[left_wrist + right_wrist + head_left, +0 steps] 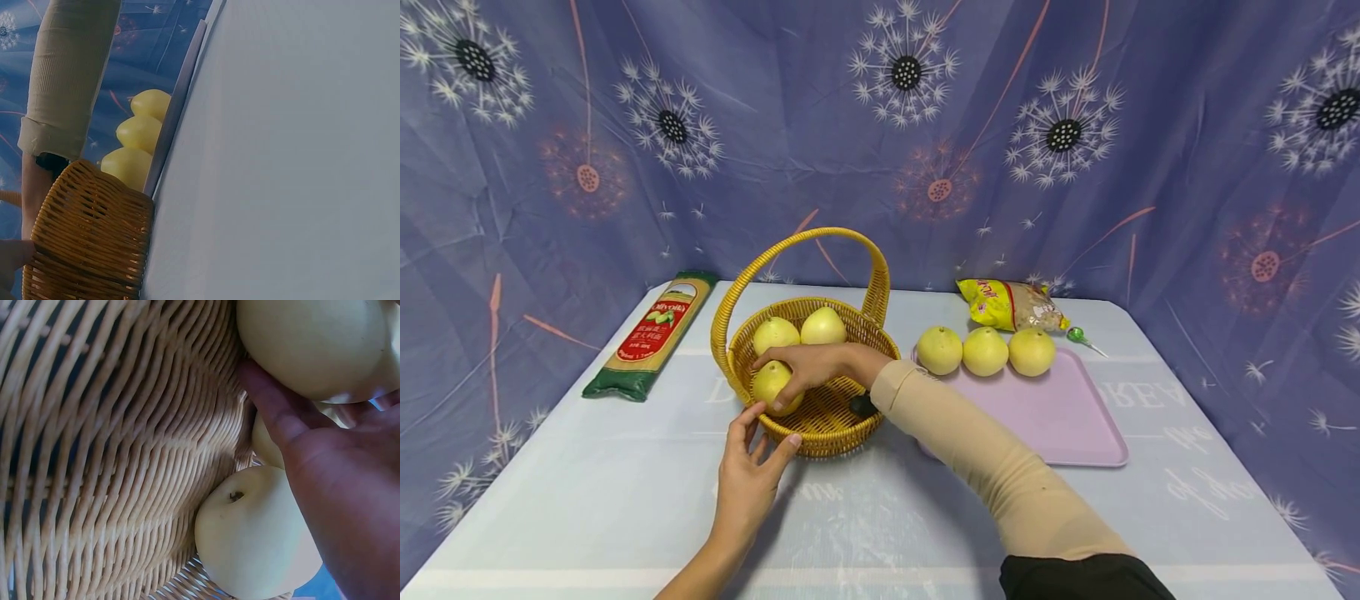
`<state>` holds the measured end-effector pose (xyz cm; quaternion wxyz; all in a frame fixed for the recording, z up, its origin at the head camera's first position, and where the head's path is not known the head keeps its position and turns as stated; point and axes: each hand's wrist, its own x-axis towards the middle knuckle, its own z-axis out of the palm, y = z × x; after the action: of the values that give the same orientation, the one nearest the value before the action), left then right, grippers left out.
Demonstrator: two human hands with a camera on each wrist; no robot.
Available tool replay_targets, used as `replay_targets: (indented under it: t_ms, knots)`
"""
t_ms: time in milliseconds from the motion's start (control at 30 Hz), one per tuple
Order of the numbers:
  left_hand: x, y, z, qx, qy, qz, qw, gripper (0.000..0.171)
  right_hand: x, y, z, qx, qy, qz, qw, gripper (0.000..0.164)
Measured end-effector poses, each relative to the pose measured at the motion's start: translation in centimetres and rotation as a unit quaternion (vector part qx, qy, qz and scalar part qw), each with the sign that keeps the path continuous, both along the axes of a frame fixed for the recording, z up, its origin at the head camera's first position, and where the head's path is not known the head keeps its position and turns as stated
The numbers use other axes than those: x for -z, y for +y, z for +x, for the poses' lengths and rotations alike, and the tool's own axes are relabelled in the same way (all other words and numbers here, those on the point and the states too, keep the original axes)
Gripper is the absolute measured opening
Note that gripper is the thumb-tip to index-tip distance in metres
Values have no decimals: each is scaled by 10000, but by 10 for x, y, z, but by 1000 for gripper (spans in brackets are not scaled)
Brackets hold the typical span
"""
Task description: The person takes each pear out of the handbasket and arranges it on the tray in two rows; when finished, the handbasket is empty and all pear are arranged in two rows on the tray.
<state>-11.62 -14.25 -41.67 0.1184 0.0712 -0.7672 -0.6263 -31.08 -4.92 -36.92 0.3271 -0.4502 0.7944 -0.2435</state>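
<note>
A yellow wicker basket with a tall arched handle stands on the table, left of the middle. Two pale yellow pears lie toward its back. Inside the basket, at the left front, my right hand grips a third pear; the right wrist view shows thumb and fingers around this pear, close to the woven wall. Another pear lies below that hand. My left hand holds the basket's front left rim, its thumb and fingers spread along the edge.
Right of the basket, a pink tray carries three pears along its back edge. Behind it lie a yellow printed bag and a green-wrapped lollipop. A spaghetti packet lies left of the basket. A patterned curtain hangs behind the table.
</note>
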Motion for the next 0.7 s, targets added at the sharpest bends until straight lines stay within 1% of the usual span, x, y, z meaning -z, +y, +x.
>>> replay_targets:
  t_ms: [167,400,700]
  knots:
    - [0,0,0,4,7,-29,10000,70,1,0,-2,42,112,-32,9999,76]
    - [0,0,0,7,46,-43,10000,70,1,0,-3,63,197,-36,9998,76]
    - [2,-1,-1,-28,43,-22,10000,68,-6,4,-2,174,300,-203,9992,75]
